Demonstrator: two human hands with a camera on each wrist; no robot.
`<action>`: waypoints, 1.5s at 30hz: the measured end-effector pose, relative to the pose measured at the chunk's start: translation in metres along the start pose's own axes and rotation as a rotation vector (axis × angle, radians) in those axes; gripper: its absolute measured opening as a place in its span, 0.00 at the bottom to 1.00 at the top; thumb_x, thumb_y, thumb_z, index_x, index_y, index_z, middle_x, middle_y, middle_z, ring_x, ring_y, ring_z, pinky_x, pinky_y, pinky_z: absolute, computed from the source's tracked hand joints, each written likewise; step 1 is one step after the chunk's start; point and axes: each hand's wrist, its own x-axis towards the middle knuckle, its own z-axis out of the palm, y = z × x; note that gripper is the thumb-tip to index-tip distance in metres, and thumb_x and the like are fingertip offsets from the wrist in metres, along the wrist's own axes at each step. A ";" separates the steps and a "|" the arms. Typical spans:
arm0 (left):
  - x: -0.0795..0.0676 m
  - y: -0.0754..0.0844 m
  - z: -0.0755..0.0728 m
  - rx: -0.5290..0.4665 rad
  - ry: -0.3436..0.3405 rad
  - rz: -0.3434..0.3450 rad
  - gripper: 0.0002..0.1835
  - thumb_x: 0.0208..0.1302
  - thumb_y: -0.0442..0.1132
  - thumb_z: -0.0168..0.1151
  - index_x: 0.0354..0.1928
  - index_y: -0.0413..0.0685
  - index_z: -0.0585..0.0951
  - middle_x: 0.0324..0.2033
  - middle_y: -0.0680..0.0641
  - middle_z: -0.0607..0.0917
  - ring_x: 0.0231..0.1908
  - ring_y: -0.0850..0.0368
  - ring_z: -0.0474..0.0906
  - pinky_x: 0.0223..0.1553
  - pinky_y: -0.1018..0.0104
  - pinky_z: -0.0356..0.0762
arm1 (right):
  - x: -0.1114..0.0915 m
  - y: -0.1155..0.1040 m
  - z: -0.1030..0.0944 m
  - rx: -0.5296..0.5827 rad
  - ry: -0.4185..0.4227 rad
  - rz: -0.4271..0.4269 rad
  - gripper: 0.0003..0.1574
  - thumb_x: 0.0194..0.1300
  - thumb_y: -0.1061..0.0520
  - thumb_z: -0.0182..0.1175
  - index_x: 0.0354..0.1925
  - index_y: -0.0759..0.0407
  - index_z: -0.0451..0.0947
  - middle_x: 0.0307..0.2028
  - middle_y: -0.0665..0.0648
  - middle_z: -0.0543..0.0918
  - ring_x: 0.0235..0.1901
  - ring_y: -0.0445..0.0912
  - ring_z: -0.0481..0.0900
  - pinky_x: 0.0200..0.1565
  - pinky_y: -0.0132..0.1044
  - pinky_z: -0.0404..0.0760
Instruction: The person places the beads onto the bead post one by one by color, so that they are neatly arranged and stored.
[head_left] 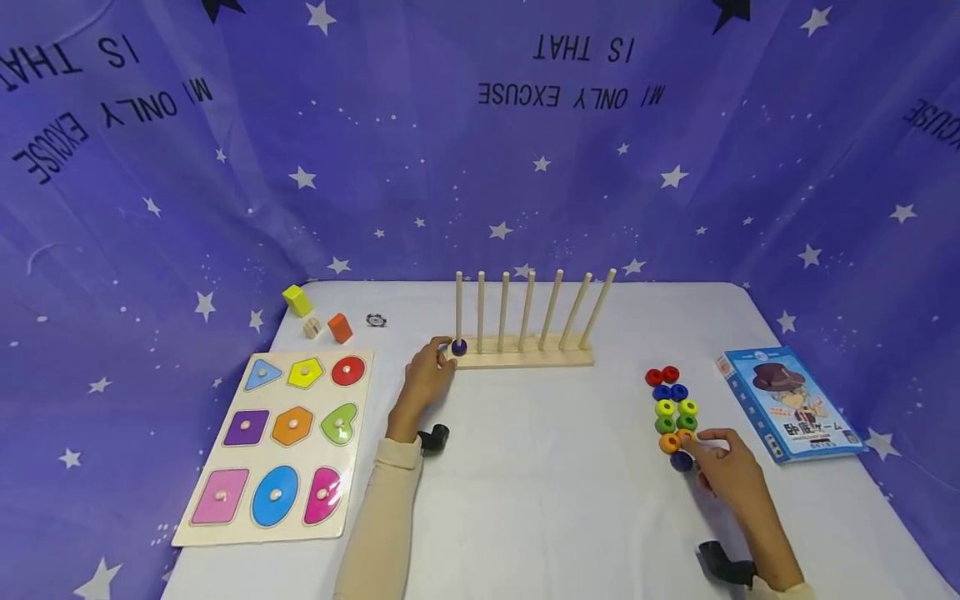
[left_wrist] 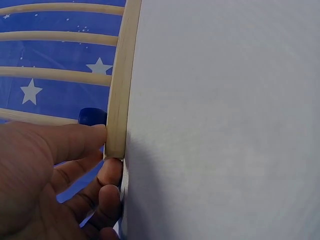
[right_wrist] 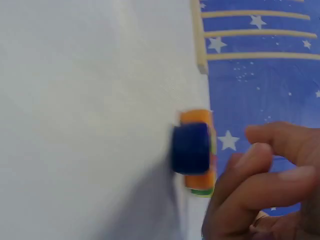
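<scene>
My left hand (head_left: 427,379) holds the left end of a wooden peg rack (head_left: 525,359). In the left wrist view its thumb lies on the base (left_wrist: 120,90), with the other fingers around the end. A dark blue bead (head_left: 459,348) sits at the bottom of the leftmost peg; the other pegs are bare. My right hand (head_left: 731,477) hovers at the near end of a double row of beads, fingers loosely bent and nothing visibly gripped. Closest to it are orange beads (head_left: 669,443) and a single dark blue bead (head_left: 682,462). Green, yellow, blue and red pairs lie beyond.
On the left lies a shape puzzle board (head_left: 300,450) with knobbed pieces. Behind it are a yellow block (head_left: 297,301), a red-orange block (head_left: 340,328), a small wooden piece (head_left: 312,327) and a black-and-white disc (head_left: 377,320). A blue game box (head_left: 795,404) is at the right.
</scene>
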 end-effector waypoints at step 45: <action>-0.004 0.000 -0.003 0.044 0.005 0.000 0.24 0.64 0.38 0.62 0.62 0.48 0.72 0.29 0.50 0.74 0.33 0.54 0.68 0.40 0.56 0.60 | -0.024 -0.371 0.085 -0.109 -0.100 -0.925 0.23 0.63 0.47 0.62 0.51 0.58 0.73 0.30 0.52 0.80 0.23 0.45 0.79 0.24 0.39 0.75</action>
